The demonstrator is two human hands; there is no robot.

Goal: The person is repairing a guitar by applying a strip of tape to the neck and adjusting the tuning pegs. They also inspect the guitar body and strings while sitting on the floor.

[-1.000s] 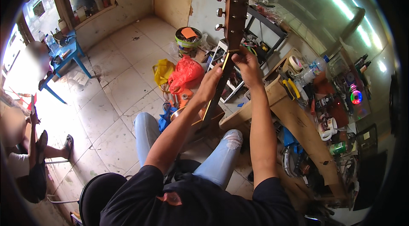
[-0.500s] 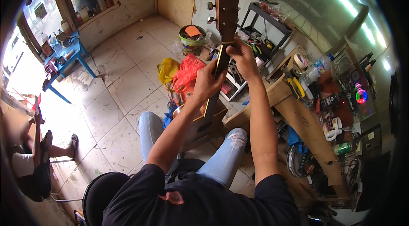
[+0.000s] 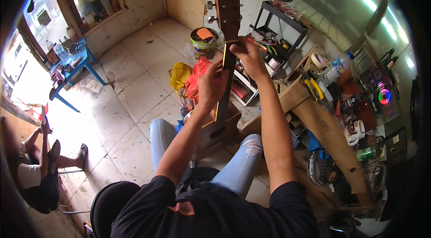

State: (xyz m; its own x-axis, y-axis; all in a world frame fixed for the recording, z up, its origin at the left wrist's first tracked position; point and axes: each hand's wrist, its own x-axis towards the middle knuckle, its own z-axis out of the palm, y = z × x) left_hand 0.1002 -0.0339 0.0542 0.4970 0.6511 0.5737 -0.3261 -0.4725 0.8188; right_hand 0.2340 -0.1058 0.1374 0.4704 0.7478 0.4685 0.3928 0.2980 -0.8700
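An acoustic guitar [image 3: 227, 9] stands upright before me, its brown headstock pointing away with metal tuning pegs on both sides. Its body [image 3: 217, 135] rests between my knees, partly hidden by my left forearm. Partway up the dark neck, my left hand [image 3: 211, 86] is closed about it from the left side. Just below the nut, my right hand [image 3: 249, 59] grips the neck from the right, thumb toward me and fingers mostly hidden behind. Strings cannot be made out.
A cluttered workbench [image 3: 321, 128] on the right holds yellow-handled pliers [image 3: 313, 89], tape and bottles. Beyond the guitar are a bucket [image 3: 204, 39], red and yellow plastic bags [image 3: 179, 75] and a black rack [image 3: 287, 22]. A blue table [image 3: 81, 60] and a seated person [image 3: 38, 166] are at left.
The headstock has tilted a little to the left, and both hands have shifted left with the neck. My left fingers look straighter than before.
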